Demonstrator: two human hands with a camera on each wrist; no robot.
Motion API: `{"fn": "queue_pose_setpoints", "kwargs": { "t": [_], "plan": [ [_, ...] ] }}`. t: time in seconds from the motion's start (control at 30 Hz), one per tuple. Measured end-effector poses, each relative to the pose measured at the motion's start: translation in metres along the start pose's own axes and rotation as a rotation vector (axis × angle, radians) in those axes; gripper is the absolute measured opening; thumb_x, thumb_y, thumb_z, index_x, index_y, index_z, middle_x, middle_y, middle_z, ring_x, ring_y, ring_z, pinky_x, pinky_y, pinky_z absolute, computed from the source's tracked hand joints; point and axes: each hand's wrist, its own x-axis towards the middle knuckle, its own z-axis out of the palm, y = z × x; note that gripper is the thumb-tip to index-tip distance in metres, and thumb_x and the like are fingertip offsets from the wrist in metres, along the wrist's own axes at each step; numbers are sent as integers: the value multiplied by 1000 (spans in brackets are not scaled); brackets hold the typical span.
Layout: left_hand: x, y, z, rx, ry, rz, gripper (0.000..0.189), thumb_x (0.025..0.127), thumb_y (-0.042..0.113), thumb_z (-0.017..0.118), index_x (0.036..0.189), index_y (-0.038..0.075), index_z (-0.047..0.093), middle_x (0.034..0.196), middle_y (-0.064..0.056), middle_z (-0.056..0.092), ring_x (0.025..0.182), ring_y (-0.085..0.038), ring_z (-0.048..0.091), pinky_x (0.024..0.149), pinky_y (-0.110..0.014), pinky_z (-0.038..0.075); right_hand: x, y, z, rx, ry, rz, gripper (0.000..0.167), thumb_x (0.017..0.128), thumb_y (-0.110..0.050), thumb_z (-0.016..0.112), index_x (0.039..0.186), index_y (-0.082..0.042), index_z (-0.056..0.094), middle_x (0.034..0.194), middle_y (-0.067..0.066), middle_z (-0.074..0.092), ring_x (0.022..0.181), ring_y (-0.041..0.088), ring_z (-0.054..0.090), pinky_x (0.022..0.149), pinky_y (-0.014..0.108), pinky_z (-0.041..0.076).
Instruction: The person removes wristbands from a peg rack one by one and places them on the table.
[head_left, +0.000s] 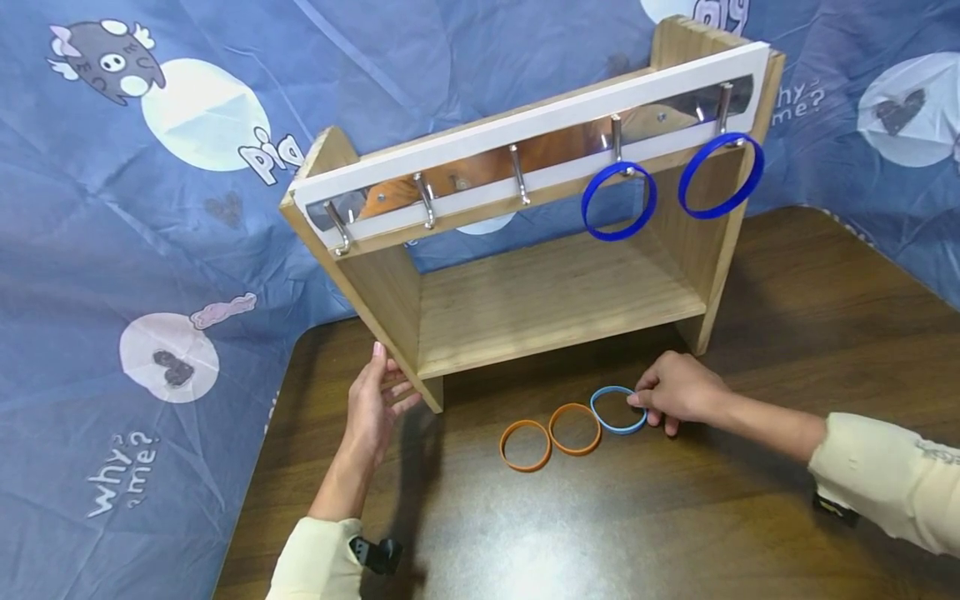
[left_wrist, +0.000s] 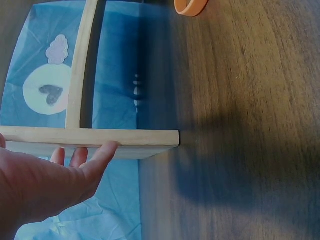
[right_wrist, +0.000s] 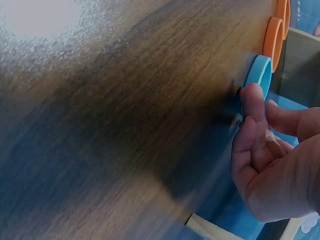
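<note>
My right hand (head_left: 678,390) pinches the right edge of a light blue wristband (head_left: 622,431) between thumb and fingers, low over the table. In the right wrist view the band (right_wrist: 258,70) stands out past the fingertips. Two orange wristbands, one (head_left: 575,452) beside the blue band and another (head_left: 525,469) farther left, lie in a row with it. My left hand (head_left: 372,408) rests its extended fingers against the outer left side of a wooden rack (head_left: 562,292). In the left wrist view those fingers touch the side panel (left_wrist: 145,137) near its front edge.
Along the rack's top runs a white strip with several metal hooks (head_left: 517,175). Dark blue wristbands hang on the two rightmost hooks, one (head_left: 615,237) left of the other (head_left: 708,215). The brown table (head_left: 480,533) meets a blue printed cloth (head_left: 67,333) behind.
</note>
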Motion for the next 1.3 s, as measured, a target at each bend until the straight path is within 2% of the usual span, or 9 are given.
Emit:
{"fn": "queue_pose_setpoints", "kwargs": {
  "t": [0.37, 0.53, 0.67, 0.8, 0.97, 1.17, 1.3],
  "plan": [
    [-1, 0, 1, 6, 1, -7, 47, 101, 51, 38, 108, 5, 45, 101, -7, 54, 97, -23, 58, 96, -48, 46, -10, -6, -8, 30, 88, -71, 19, 90, -21, 69, 95, -3, 73, 66, 2, 67, 48, 18, 62, 52, 33, 50],
    [-1, 1, 0, 11, 6, -5, 47, 101, 51, 38, 107, 5, 45, 100, -7, 54, 97, -23, 57, 96, -49, 46, -14, -20, -13, 99, 122, -121, 18, 90, -18, 68, 95, -1, 72, 69, 5, 68, 49, 20, 63, 52, 35, 53],
    [-1, 0, 0, 13, 4, -5, 47, 100, 51, 38, 106, 6, 45, 100, -7, 53, 97, -23, 57, 96, -49, 46, -14, -34, -22, 177, 172, -159, 22, 91, -20, 67, 101, -1, 71, 76, 8, 71, 52, 20, 64, 51, 30, 52],
    [0, 0, 0, 12, 4, -8, 46, 100, 51, 38, 105, 6, 45, 100, -7, 54, 96, -22, 57, 95, -48, 47, -13, -49, -34, 320, 249, -228, 32, 91, -21, 68, 111, 3, 67, 83, 11, 73, 53, 17, 65, 53, 26, 53],
    [0, 0, 1, 11, 7, -7, 47, 100, 52, 38, 106, 6, 45, 101, -8, 54, 96, -23, 57, 96, -49, 46, -13, -64, -45, 563, 337, -395, 40, 92, -18, 68, 121, 8, 60, 88, 4, 74, 54, 16, 66, 56, 25, 54],
    [-1, 0, 1, 16, 6, 0, 49, 100, 52, 37, 108, 4, 45, 102, -9, 54, 97, -24, 57, 96, -49, 46, -9, -78, -52, 959, 309, -614, 32, 92, -4, 63, 123, 3, 60, 102, 9, 72, 55, 19, 67, 61, 29, 57],
    [-1, 0, 1, 17, 1, 3, 49, 100, 52, 37, 109, 3, 45, 101, -9, 54, 97, -23, 58, 96, -49, 46, -8, -88, -56, 1134, 294, -664, 31, 92, -1, 61, 123, 3, 60, 106, 11, 71, 55, 20, 67, 62, 29, 57]
  ]
}}
